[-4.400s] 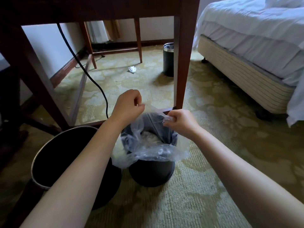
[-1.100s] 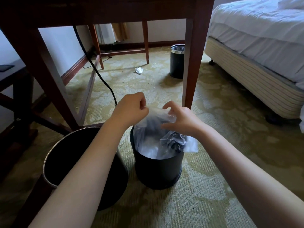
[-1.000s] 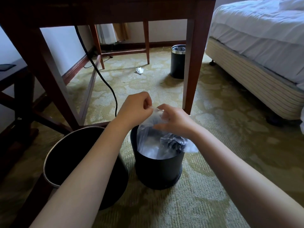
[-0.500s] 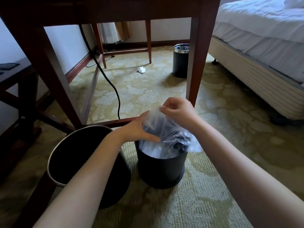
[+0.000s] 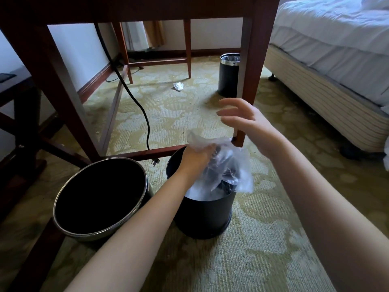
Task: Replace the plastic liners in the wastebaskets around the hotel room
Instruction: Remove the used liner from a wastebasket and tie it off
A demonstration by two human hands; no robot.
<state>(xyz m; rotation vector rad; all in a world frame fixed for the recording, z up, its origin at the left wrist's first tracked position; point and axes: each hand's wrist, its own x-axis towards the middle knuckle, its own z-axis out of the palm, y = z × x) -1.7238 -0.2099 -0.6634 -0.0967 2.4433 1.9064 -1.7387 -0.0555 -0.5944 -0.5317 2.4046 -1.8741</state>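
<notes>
Wastebaskets, three. Landmark: the small black wastebasket (image 5: 205, 216) standing on the patterned carpet (image 5: 263, 239), just in front of the near right leg of the wooden table (image 5: 250, 66). It contains one clear plastic liner (image 5: 229, 165), crumpled and bunched, its top gathered above the rim and a flap hanging over the right edge; dark material shows through the film, kind not discernible. Second item: a wider dark wastebasket with a metal rim (image 5: 101, 199), just to the left of the landmark, tilted toward the camera; its interior is dark and no liner can be made out in it. Third item: a tall black wastebasket with a chrome band (image 5: 228, 74), well beyond the landmark and partly behind the table leg, with clear plastic visible at its mouth. Loose items: one crumpled white scrap (image 5: 178, 86) on the carpet beyond the landmark; one black cable (image 5: 134, 102) trailing down under the table. One bed (image 5: 336, 49) to the right of the landmark. Hands, two. Left hand (image 5: 197, 159): grip clamped on the gathered top of the liner, directly over the landmark's mouth. Right hand (image 5: 242, 116): raised above and beyond the landmark, fingers spread apart, holding and touching nothing.
</notes>
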